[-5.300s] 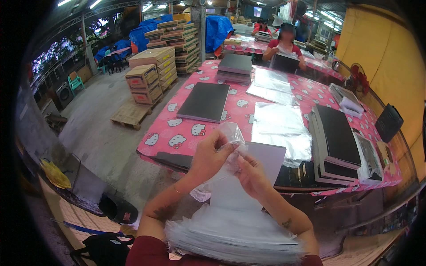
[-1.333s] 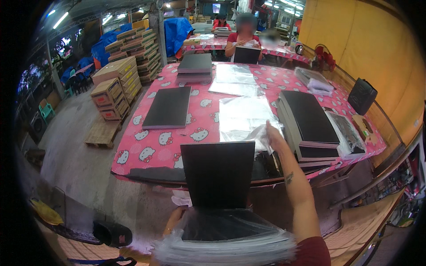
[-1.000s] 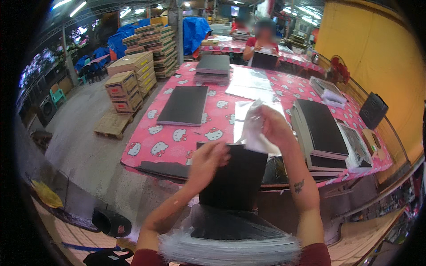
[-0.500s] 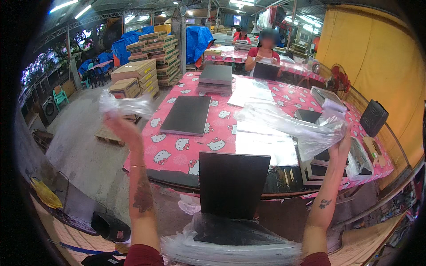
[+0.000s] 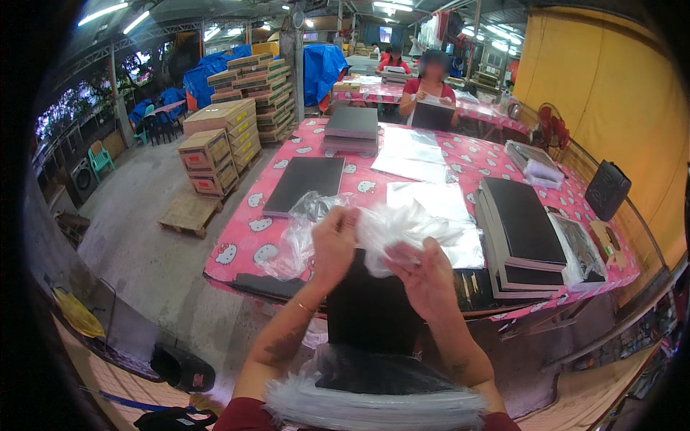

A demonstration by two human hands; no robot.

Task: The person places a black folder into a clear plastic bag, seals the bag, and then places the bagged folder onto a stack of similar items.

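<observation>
Both hands are close together over the near table edge with crumpled clear plastic film (image 5: 406, 228) bunched between them. My left hand (image 5: 334, 243) is closed, pinching the film, and a loose part of it hangs to its left. My right hand (image 5: 424, 276) has curled fingers around the film's other side; its fingertips are partly hidden. Below them a black flat board (image 5: 366, 309) stands upright, partly hidden by my hands. Its lower end meets a bundle of clear plastic sheets (image 5: 374, 406) close to my body.
On the pink patterned table (image 5: 237, 237) lie a single black board (image 5: 305, 185), a stack of dark boards (image 5: 351, 126), white sheets (image 5: 410, 154) and a thick black-topped stack (image 5: 521, 223). A person (image 5: 430, 93) works across the table. Cartons (image 5: 208, 154) stand at left beside a wooden pallet (image 5: 188, 214).
My hands have come inward from wide apart to meet in front of me. The plastic film, earlier hanging from each hand, is now bunched between them.
</observation>
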